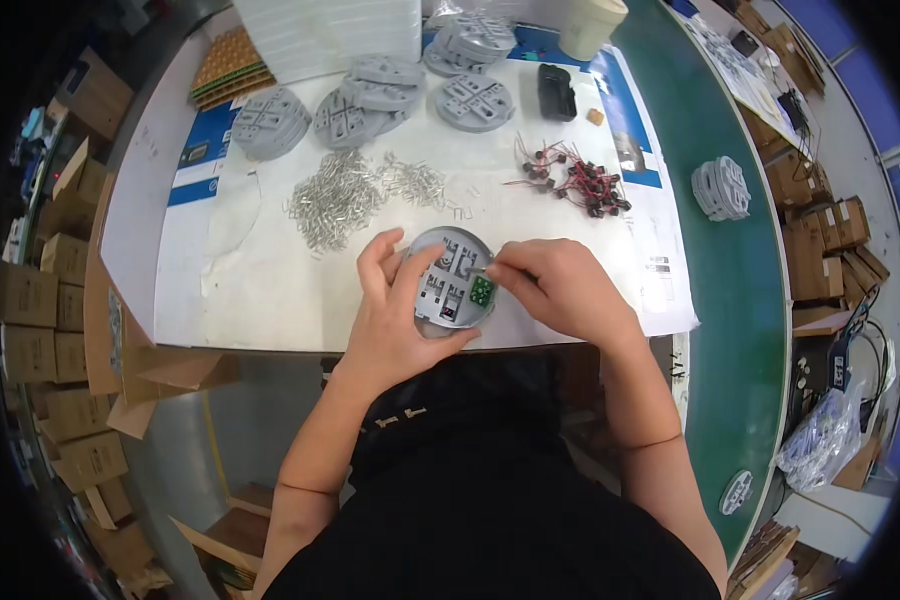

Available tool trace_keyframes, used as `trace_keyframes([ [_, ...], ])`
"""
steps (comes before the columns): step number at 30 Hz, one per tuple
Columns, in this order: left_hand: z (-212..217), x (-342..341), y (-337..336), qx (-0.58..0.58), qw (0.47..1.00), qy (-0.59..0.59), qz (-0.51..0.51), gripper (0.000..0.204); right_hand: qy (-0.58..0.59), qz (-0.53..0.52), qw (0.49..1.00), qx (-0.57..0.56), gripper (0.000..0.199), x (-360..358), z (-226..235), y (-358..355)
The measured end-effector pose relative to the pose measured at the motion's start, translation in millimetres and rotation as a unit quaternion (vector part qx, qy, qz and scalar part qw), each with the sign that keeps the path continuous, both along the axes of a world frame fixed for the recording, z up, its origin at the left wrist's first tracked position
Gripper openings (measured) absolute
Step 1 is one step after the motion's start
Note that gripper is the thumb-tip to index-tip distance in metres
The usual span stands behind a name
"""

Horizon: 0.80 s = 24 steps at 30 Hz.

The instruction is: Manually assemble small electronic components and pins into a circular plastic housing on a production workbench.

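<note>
Left hand [390,318] cups the round grey plastic base [452,275] at the table's near edge, fingers curled around its left rim, thumb under its lower edge. The disc lies flat, open face up, with no long axis; its small green component [483,290] sits right of centre. Right hand [562,288] pinches a small metal clip [487,268] against the disc's right side. Loose metal clips [345,200] lie just behind.

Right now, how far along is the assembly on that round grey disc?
Done: the disc already carries a green part and a small dark one. In hand: the left hand steadies the disc while the right hand presses a small metal piece at its edge. Left: a big pile of clips, red-wired parts and stacks of bare discs wait behind.
</note>
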<state>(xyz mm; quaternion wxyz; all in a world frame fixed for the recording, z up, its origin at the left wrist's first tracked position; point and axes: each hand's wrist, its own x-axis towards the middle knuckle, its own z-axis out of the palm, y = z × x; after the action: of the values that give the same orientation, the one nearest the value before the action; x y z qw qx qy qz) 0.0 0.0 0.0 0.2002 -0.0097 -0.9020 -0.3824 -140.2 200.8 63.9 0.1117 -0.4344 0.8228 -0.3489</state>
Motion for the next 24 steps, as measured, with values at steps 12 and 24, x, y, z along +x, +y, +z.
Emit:
trace_keyframes([
  [12, 6.6, 4.1, -10.1, 0.064, 0.995, -0.065, 0.034, 0.115, 0.118, -0.004, 0.974, 0.194, 0.028, 31.9, -1.4, -38.1],
  [24, 6.8, 4.8, -8.7, 0.05, 0.996, -0.049, 0.055, 0.108, 0.119, 0.023, 0.979, 0.163, 0.036, 25.8, -11.3, -43.9],
])
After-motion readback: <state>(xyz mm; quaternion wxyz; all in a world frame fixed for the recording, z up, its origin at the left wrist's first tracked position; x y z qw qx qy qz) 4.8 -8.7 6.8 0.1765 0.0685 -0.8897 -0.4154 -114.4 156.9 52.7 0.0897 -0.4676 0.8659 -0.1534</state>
